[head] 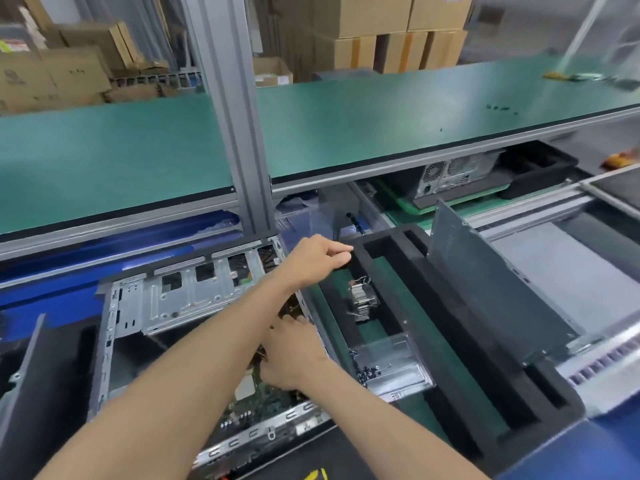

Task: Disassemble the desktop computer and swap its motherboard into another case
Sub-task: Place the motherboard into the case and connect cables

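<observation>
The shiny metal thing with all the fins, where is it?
In the head view, the finned heatsink sits right of centre on the green mat inside the black foam tray, just below the left hand and above the screws.

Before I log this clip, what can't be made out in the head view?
- Motherboard: mostly covered by both forearms.
- Right hand: fingertips hidden from view; hold unclear.
- Left hand: fingers at the black foam tray edge; hold unclear.
- Small screws on the metal plate: too small to count.
- Second computer case: partly hidden under the shelf.

No legible text on the cardboard boxes [52, 77], print blurred
</observation>
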`<action>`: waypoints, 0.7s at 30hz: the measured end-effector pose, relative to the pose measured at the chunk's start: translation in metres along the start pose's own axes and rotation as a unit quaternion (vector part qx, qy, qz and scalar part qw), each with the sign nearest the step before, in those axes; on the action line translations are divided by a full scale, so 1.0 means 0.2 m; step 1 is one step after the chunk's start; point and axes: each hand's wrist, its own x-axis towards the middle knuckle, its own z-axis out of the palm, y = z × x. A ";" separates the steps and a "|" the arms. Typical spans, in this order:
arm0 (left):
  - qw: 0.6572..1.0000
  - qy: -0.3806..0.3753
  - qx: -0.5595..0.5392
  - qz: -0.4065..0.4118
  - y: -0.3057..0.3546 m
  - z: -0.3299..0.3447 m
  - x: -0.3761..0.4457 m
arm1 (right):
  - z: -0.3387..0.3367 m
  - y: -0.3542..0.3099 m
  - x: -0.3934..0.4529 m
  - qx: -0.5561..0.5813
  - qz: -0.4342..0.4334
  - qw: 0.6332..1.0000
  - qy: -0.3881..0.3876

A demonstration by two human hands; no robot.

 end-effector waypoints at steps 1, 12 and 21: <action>1.000 0.019 -0.009 -0.003 -0.03 -0.04 -0.03 | 0.01 0.00 0.00 -0.014 -0.004 1.000 0.004; 0.978 0.154 -0.096 -0.103 -0.58 -0.36 -0.58 | 0.03 -0.03 0.03 -0.035 -0.014 0.999 -0.011; 0.977 0.102 0.104 -0.153 -0.85 -0.20 -0.84 | 0.03 -0.05 -0.01 -0.024 -0.029 0.999 -0.006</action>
